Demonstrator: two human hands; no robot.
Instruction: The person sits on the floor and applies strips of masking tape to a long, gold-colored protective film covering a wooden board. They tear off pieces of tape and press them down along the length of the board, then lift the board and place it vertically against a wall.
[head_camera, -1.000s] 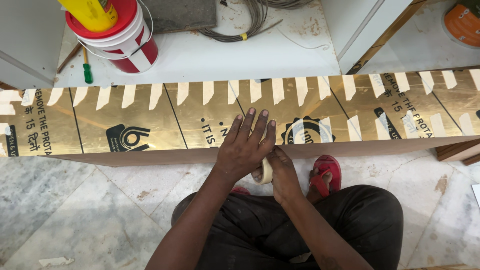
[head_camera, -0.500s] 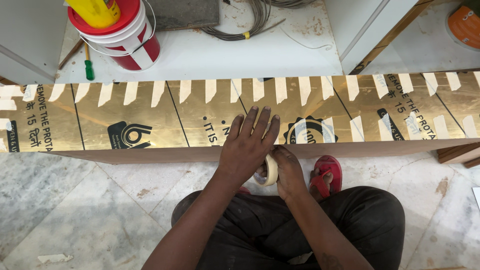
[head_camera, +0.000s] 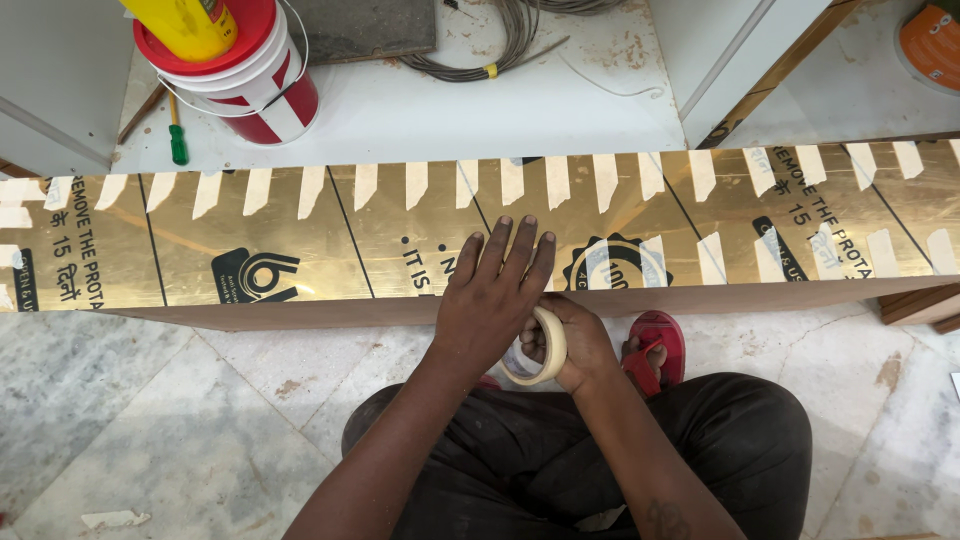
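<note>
Gold-filmed board (head_camera: 300, 240) gets its edge taped — strips of masking tape already line its far side.
Left hand (head_camera: 490, 300) lies flat, fingers spread, at the board's near edge; just right, the right hand (head_camera: 575, 345) grips the tape roll (head_camera: 540, 345) below it — the next strip likely needs pulling free.

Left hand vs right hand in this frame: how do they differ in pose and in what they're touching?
The left hand lies flat, fingers spread, on the gold-filmed panel; the right hand is curled below the panel's edge. The left hand holds nothing; the right hand grips a roll of masking tape. The left hand sits farther forward, partly covering the right. Both are bare and close together.
</note>
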